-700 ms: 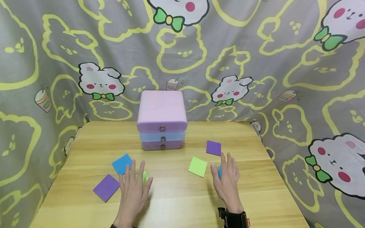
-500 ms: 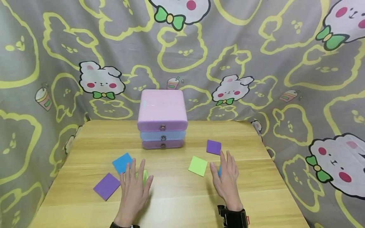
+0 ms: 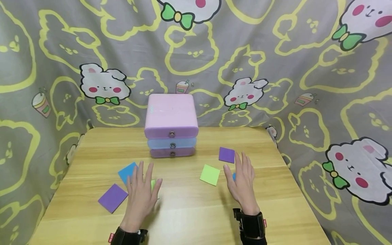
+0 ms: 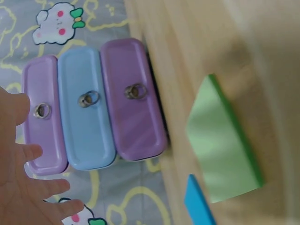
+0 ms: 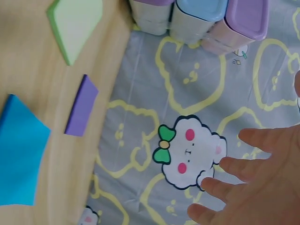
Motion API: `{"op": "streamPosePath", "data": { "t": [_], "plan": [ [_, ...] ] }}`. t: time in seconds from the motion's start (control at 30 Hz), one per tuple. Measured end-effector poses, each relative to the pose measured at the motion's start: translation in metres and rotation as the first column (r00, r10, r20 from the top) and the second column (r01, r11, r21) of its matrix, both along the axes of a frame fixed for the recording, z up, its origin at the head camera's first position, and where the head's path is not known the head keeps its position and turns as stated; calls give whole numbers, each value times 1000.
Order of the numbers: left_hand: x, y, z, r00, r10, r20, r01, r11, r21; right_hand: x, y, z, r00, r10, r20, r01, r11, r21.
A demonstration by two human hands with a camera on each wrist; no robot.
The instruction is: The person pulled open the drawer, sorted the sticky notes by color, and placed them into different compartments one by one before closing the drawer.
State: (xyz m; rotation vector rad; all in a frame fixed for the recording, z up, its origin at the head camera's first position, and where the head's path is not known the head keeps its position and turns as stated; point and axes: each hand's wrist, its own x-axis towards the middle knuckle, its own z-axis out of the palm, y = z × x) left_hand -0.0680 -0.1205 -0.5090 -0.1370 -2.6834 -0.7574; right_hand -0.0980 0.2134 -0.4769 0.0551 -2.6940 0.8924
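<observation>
My left hand (image 3: 141, 195) hovers above the table's left side with its fingers spread, holding nothing. Beneath it a green square (image 4: 220, 145) is partly hidden in the head view. A blue square (image 3: 127, 172) and a purple square (image 3: 112, 198) lie to its left. Over the right side my right hand (image 3: 242, 185) is also held with straight fingers and nothing in them. A second blue square (image 5: 23, 154) is mostly covered by it in the head view. Close by lie another green square (image 3: 210, 174) and another purple square (image 3: 227, 154).
At the back middle of the wooden table (image 3: 183, 217) stands a small drawer box (image 3: 171, 110) with a pink top. Its purple, blue and purple drawers have ring pulls and look closed. A grey patterned curtain (image 3: 202, 44) hangs behind and at both sides.
The whole head view has shifted slightly. Both hands appear a little farther forward over the table, still with straight fingers. The squares and drawer box lie as before.
</observation>
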Motion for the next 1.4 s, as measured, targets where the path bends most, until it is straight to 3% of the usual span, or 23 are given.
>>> {"op": "streamPosePath", "data": {
  "t": [0.37, 0.6, 0.93, 1.4],
  "plan": [
    [-24, -1, 18, 987, -58, -147, 55, 998, -22, -13, -2, 21, 997, 54, -50, -53, 999, 10],
    [-42, -4, 39, 988, -76, -133, 74, 997, -16, -31, -17, 37, 988, 133, -78, -131, 991, 23],
    [-73, -4, 67, 979, -95, -181, 92, 995, -27, -68, -39, 60, 955, 231, -184, -224, 973, 59],
    [-105, -5, 76, 978, -113, -176, 102, 992, -71, -115, -68, 63, 944, 311, -107, -306, 950, 59]
  ]
}}
